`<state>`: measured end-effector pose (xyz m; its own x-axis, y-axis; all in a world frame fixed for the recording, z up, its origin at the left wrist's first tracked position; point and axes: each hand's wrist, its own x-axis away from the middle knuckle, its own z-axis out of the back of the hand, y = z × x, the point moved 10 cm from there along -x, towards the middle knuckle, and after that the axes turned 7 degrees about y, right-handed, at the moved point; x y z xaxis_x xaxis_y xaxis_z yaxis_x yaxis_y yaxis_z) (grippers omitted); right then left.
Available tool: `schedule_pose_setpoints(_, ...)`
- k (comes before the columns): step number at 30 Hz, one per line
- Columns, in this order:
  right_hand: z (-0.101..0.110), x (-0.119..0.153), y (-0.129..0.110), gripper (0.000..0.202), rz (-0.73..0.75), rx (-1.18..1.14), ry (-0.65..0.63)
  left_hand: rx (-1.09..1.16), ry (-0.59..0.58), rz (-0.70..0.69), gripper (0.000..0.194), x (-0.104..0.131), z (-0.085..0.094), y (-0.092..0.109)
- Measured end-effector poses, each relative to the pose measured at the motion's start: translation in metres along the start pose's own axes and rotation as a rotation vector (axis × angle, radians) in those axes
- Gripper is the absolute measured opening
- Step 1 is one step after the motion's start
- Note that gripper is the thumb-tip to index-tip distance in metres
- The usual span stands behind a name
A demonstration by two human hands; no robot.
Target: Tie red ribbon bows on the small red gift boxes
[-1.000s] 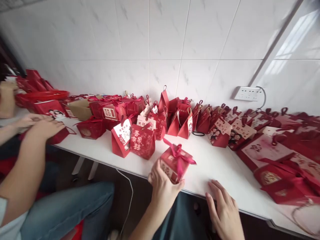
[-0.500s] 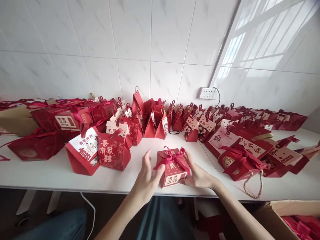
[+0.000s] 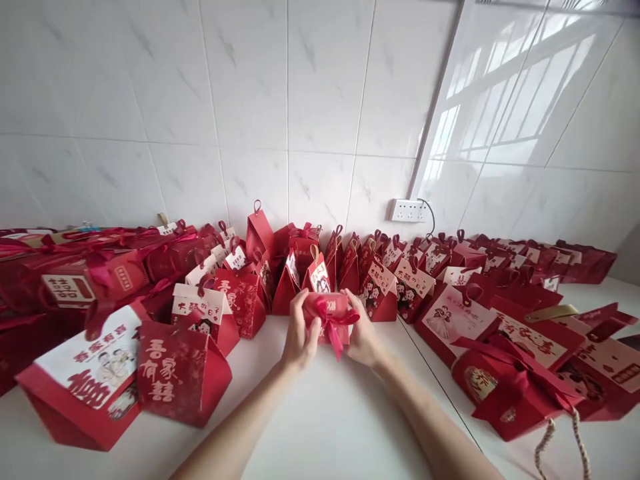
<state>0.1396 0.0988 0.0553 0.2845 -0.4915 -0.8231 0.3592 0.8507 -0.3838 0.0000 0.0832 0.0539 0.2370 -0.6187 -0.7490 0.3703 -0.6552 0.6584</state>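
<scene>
We've got both hands on one red gift box (image 3: pixel 326 307), left hand (image 3: pixel 301 337) cupping its left side, right hand (image 3: pixel 364 339) its right, fingers curled in and the box pinched between. Pink ribbon bow (image 3: pixel 333 323) faces us, tails hanging down the front. Box sits mid-bench (image 3: pixel 340 420), near the back row; can't tell if its base touches the surface. Just behind: a peaked box with a loop (image 3: pixel 320 275). Left of our arms: a white-topped box (image 3: pixel 95 370) leaning beside a gold-lettered box (image 3: pixel 177 373). Right: a ribbon-tied box (image 3: pixel 515 383) near a rope handle (image 3: pixel 579 437). Beyond, a socket strip (image 3: pixel 409 211) on the tiled wall (image 3: pixel 250 87).
</scene>
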Motion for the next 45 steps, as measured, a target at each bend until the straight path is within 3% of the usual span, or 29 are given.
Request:
schedule_pose_setpoints(3, 0.008, 0.005, 0.0, 0.101, -0.003, 0.054, -0.015, 0.005, -0.12, -0.011, 0.051, 0.005, -0.003, -0.005)
schedule_pose_setpoints(9, 0.001, 0.006, 0.004, 0.105, -0.057, 0.001, -0.127, -0.087, -0.175, 0.096, 0.049, -0.003, 0.001, -0.009)
schedule_pose_setpoints(13, 0.001, 0.01, 0.011, 0.107, -0.211, -0.129, -0.252, -0.093, -0.282, 0.09, 0.056, -0.004, -0.005, -0.003)
schedule_pose_setpoints(17, 0.004, 0.015, 0.011, 0.087, -0.414, -0.388, -0.278, -0.034, -0.302, 0.125, 0.064, -0.004, -0.005, 0.0)
schedule_pose_setpoints(21, 0.005, 0.015, 0.011, 0.059, -0.504, -0.496, -0.135, 0.024, -0.291, 0.176, 0.07, -0.003, -0.004, 0.0)
schedule_pose_setpoints(24, 0.008, 0.013, 0.012, 0.051, -0.479, -0.414, 0.009, -0.023, -0.294, 0.103, 0.075, -0.003, -0.006, 0.008)
schedule_pose_setpoints(27, 0.011, 0.011, 0.01, 0.042, -0.412, -0.319, 0.071, -0.043, -0.288, 0.04, 0.074, -0.002, -0.008, 0.017)
schedule_pose_setpoints(30, 0.012, 0.008, 0.007, 0.046, -0.379, -0.264, 0.033, 0.001, -0.23, 0.096, 0.058, -0.002, -0.008, 0.016)
schedule_pose_setpoints(33, 0.01, 0.007, 0.002, 0.061, -0.355, -0.266, -0.035, -0.025, -0.091, 0.188, 0.033, -0.005, 0.002, 0.008)
schedule_pose_setpoints(36, 0.006, 0.007, -0.001, 0.062, -0.344, -0.281, -0.079, -0.011, -0.024, 0.255, 0.024, -0.006, 0.008, 0.001)
schedule_pose_setpoints(42, 0.014, 0.009, 0.002, 0.054, -0.309, -0.233, 0.033, 0.151, -0.09, 0.362, 0.018, -0.004, 0.003, -0.007)
schedule_pose_setpoints(45, 0.02, 0.008, -0.002, 0.033, -0.25, -0.145, 0.057, 0.16, -0.145, 0.331, 0.014, -0.005, 0.0, -0.003)
